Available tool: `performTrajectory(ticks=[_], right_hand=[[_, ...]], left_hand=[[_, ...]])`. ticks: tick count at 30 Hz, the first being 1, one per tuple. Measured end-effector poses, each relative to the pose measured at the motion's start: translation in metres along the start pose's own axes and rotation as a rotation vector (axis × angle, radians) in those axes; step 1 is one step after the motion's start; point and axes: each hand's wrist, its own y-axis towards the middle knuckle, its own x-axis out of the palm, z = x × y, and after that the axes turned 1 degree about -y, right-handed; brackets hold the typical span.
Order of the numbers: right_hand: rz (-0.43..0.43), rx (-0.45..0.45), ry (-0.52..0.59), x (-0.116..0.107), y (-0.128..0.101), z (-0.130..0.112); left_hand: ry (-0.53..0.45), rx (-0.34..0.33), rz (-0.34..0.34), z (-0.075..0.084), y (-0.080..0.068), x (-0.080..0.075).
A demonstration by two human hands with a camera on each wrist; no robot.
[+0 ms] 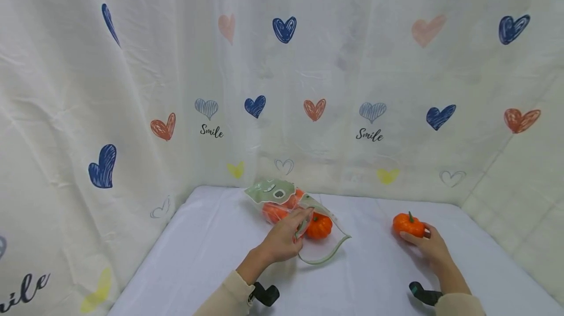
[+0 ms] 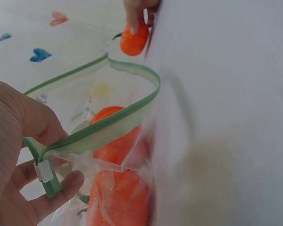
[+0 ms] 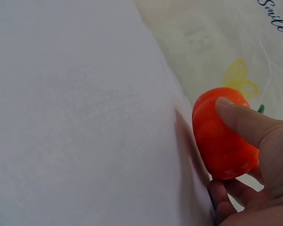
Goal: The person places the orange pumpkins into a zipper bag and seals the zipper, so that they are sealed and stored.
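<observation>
A clear zip bag with a green edge and a printed cartoon face lies at the middle of the table. My left hand pinches its rim beside the white slider, and the mouth gapes wide. Inside the bag are several small orange pumpkins, one of them a pumpkin near the mouth. Off to the right, my right hand grips another orange pumpkin with a green stem. In the right wrist view the thumb lies across this pumpkin and fingers curl beneath it.
A white cloth covers the table. Behind it hangs a pale curtain printed with hearts and the word Smile, close to the table's back edge. Dark camera mounts sit at both wrists.
</observation>
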Motion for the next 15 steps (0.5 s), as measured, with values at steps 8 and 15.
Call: performTrajectory(ticks=[8, 15], right_hand=[[-0.031, -0.029, 0.018, -0.0010, -0.0066, 0.0032], [-0.101, -0.044, 0.054, -0.0069, -0.0087, 0.0079]], left_hand=[[-0.008, -0.009, 0.003, 0.0024, -0.0009, 0.0002], [-0.003, -0.030, -0.008, 0.0060, -0.0004, -0.0024]])
